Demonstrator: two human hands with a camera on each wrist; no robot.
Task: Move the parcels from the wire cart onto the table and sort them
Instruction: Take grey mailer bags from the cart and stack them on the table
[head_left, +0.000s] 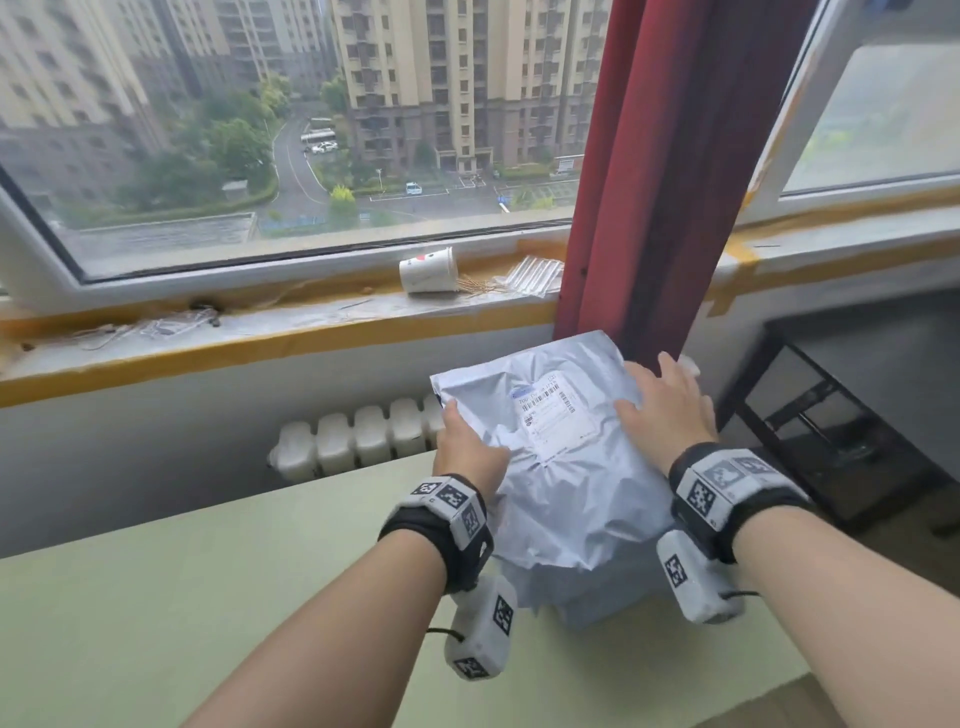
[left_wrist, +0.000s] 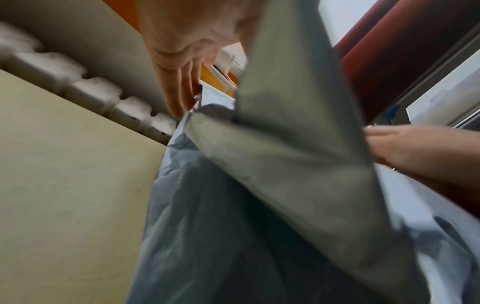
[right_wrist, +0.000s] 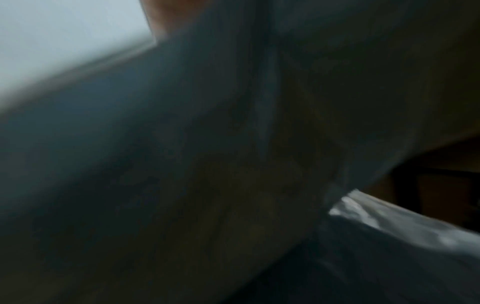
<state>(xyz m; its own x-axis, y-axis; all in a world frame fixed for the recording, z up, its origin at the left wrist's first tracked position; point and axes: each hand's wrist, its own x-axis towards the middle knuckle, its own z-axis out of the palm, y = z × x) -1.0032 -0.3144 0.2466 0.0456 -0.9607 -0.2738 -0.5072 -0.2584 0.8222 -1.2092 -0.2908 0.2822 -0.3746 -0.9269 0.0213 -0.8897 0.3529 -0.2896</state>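
A grey plastic mailer parcel (head_left: 550, 467) with a white shipping label (head_left: 545, 415) lies tilted on a second grey parcel (head_left: 587, 597), at the right end of the pale green table (head_left: 208, 597). My left hand (head_left: 462, 441) grips the top parcel's left edge, thumb on top and fingers beneath. My right hand (head_left: 665, 410) rests flat on its upper right part, fingers straight. The left wrist view shows the top parcel's raised underside (left_wrist: 285, 144), the lower parcel (left_wrist: 207, 226) and my left fingers (left_wrist: 179, 86). Dark, blurred parcel plastic (right_wrist: 207, 164) fills the right wrist view.
Behind the table runs a white radiator (head_left: 358, 441) under a window sill holding a tipped paper cup (head_left: 428, 270). A red curtain (head_left: 654, 182) hangs just behind the parcels. A black metal frame (head_left: 810, 415) stands on the floor to the right.
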